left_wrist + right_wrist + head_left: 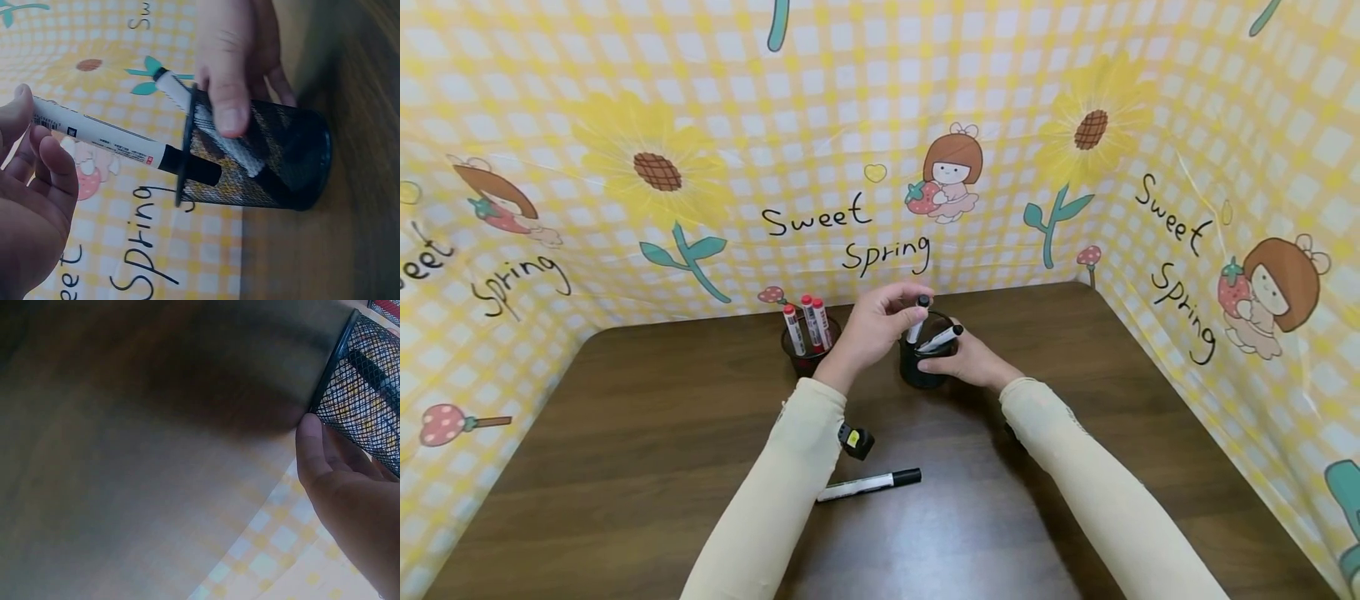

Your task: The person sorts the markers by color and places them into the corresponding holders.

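My left hand (pixel 880 323) pinches a white marker (pixel 100 134) near its upper end. In the left wrist view its black cap points down inside the rim of a black mesh pen cup (pixel 306 156). A second black-capped marker (pixel 942 339) leans in that cup. My right hand (pixel 976 360) grips the cup's side, thumb on the near wall, and its fingers also show against the mesh cup (pixel 369 394) in the right wrist view. Nearer to me, another black-capped marker (pixel 872 484) lies on the table, partly behind the left forearm.
Left of my left hand, a second mesh cup (pixel 802 364) stands with several red-capped markers (pixel 817 325). The brown wooden table (pixel 647 450) is enclosed at the back and sides by yellow checked cloth (pixel 820 108). A small black device (pixel 856 440) sits at my left wrist.
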Demonstrator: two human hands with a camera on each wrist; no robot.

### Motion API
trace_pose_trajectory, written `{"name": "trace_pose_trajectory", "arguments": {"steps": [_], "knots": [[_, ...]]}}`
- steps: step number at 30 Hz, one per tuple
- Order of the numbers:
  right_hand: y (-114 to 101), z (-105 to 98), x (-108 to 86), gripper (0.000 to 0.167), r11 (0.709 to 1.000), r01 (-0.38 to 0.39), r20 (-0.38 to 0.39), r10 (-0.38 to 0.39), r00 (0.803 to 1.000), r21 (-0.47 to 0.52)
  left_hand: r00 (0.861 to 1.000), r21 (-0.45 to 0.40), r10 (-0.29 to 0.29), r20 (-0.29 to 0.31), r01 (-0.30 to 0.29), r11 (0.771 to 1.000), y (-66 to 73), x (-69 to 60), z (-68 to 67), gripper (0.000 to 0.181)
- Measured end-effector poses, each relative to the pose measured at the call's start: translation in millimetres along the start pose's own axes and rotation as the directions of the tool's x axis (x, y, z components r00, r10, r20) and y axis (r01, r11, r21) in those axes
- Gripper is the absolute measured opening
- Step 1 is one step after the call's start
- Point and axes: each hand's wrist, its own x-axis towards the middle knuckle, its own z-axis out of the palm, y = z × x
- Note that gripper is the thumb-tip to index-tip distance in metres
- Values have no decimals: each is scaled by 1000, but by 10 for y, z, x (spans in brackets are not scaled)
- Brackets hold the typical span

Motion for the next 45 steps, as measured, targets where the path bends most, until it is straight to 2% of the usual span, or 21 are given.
{"name": "trace_pose_trajectory", "arguments": {"steps": [4, 8, 16, 21, 27, 32, 35, 39, 42, 45], "knots": [[-4, -9, -4, 68, 1000, 12, 6, -12, 1000, 2, 998, 66, -53, 19, 51, 996, -93, 7, 55, 23], [-10, -16, -12, 65, 999, 27, 15, -27, 1000, 19, 994, 155, -102, 35, 95, 983, -186, 16, 137, 23], [8, -14, 10, 54, 997, 67, 47, -69, 997, 40, 981, 290, -167, 104, 130, 948, -300, 15, 294, 25], [9, 1, 30, 51, 996, 86, 60, -87, 994, 26, 980, 306, -170, 99, 132, 943, -309, -19, 317, 28], [-47, 4, -22, 59, 999, 30, 33, -31, 999, 14, 982, 316, -167, 83, 133, 939, -271, -97, 278, 30], [-44, 9, -40, 54, 1000, -22, 37, 22, 999, 1, 983, 301, -163, 81, 132, 944, -261, -214, 232, 30], [-37, 11, -38, 54, 999, -44, 28, 45, 999, -21, 982, 290, -165, 95, 131, 948, -261, -314, 146, 25], [-40, 5, -37, 58, 998, -43, 4, 43, 999, -35, 962, 293, -206, 179, 148, 945, -219, -517, -58, 19], [-55, -2, -46, 66, 998, -53, 0, 53, 999, -34, 931, 330, -247, 267, 153, 931, -208, -739, -257, 19], [-72, -16, -65, 72, 996, -81, 6, 81, 997, -34, 900, 358, -290, 325, 166, 919, -242, -1007, -448, 21]]}}
